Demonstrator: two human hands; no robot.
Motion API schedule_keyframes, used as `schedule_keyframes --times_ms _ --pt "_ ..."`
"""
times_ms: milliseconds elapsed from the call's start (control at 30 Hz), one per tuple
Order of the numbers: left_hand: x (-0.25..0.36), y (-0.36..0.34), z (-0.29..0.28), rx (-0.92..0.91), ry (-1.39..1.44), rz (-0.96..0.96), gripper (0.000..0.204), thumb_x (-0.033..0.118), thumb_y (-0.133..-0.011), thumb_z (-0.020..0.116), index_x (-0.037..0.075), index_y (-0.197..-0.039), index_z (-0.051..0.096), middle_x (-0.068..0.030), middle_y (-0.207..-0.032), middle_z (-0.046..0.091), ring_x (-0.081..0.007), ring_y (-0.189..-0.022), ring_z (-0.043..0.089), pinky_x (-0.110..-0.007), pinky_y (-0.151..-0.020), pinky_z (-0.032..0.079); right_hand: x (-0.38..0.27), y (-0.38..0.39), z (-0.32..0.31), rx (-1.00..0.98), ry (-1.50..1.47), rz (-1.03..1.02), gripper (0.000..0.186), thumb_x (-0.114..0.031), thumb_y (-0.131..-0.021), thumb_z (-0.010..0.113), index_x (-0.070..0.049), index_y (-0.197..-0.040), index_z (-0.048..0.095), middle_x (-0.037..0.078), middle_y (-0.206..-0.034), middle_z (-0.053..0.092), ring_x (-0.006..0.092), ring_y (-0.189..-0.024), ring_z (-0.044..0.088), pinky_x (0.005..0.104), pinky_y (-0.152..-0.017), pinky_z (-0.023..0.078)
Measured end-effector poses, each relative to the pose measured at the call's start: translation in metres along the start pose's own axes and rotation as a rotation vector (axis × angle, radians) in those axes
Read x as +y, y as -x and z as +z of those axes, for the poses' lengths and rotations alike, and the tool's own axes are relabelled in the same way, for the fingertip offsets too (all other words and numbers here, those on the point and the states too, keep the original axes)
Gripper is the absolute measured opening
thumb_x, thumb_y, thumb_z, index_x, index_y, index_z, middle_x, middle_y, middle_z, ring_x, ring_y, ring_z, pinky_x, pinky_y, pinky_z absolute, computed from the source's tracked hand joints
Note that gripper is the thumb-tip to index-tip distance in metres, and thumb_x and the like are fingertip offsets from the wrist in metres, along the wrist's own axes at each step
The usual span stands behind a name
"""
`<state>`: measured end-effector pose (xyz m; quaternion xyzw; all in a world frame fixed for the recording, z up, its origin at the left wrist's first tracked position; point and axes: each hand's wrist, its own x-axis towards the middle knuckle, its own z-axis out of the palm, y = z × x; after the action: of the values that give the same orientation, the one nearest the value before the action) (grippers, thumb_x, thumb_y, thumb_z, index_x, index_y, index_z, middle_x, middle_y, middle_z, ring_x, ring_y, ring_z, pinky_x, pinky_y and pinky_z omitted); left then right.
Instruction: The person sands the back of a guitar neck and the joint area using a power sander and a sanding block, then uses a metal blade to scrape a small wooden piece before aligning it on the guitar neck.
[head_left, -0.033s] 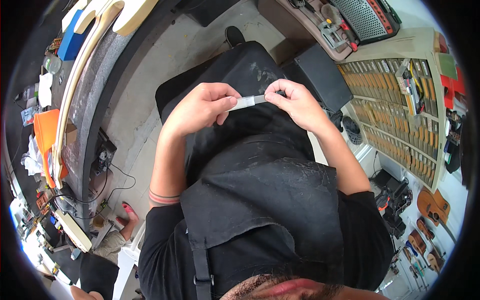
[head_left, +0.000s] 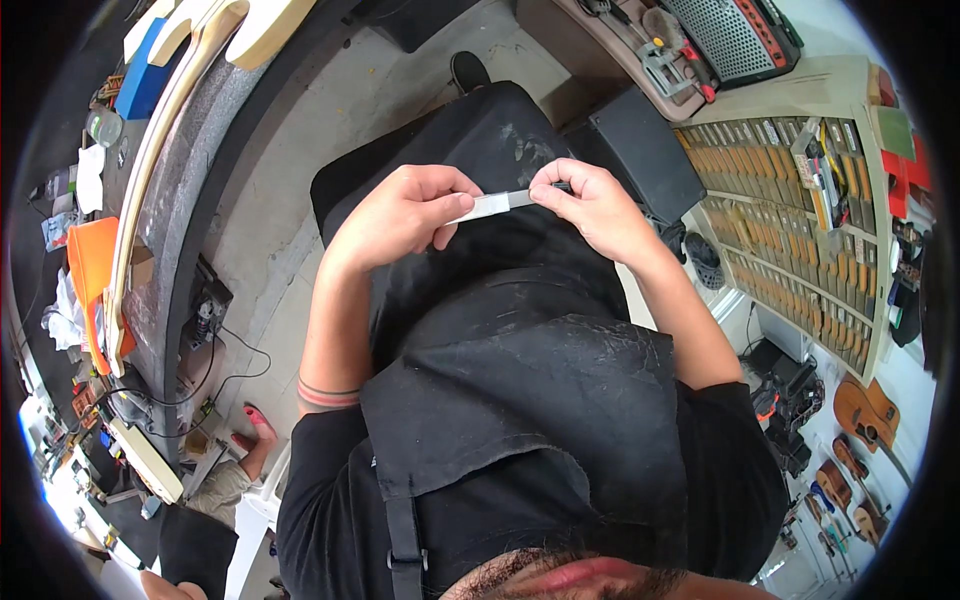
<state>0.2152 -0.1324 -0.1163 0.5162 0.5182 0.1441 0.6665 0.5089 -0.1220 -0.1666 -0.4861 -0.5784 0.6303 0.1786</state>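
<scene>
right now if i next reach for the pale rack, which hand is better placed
Probably the right hand, being nearer the pale rack; the left hand is farther off. Both hold the thin strip.

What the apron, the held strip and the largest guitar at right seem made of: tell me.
Apron: probably leather or imitation leather, matte black, by its creases and pale scuffs.
Strip: smooth-looking; perhaps plastic or paper where whitish, metal where grey; too small to settle.
Guitar: likely wood, from its warm brown body; finish unclear.
</scene>
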Motion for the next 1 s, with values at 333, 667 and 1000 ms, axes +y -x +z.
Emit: schedule_keyframes --times_ms 333,667,1000 --pt "-0.016 -0.008 0.005 -0.098 -0.081 -0.002 0.025 0.026 -0.111 0.065 0.004 -0.114 0.076 -0.0012 -0.072 0.069 -0.0063 -0.057 0.060 -0.026 -0.054 0.043 -0.018 0.005 0.008 0.007 0.212 -0.004 0.023 -0.023 -0.107 0.074 0.000 -0.106 0.075 0.000 -0.086 0.066 0.0076 -0.082 0.056 0.0301 -0.075 0.049" --pt "-0.014 -0.025 0.030 -0.114 -0.037 0.006 0.025 0.026 -0.113 0.062 0.006 -0.110 0.075 -0.0005 -0.072 0.067 -0.0077 -0.056 0.061 -0.026 -0.053 0.046 -0.018 0.002 0.007 0.010 0.143 -0.062 0.021 -0.023 -0.107 0.074 -0.002 -0.104 0.075 -0.001 -0.087 0.069 0.0087 -0.079 0.059 0.0289 -0.073 0.049" --pt "-0.009 -0.022 0.040 -0.091 -0.168 -0.011 0.024 0.026 -0.112 0.063 0.005 -0.110 0.076 -0.0026 -0.069 0.067 -0.0102 -0.056 0.062 -0.030 -0.054 0.049 -0.034 -0.001 -0.011 -0.164 0.375 -0.059 0.020 -0.018 -0.101 0.074 0.002 -0.107 0.074 0.011 -0.091 0.077 0.0222 -0.085 0.074 0.0380 -0.081 0.058"
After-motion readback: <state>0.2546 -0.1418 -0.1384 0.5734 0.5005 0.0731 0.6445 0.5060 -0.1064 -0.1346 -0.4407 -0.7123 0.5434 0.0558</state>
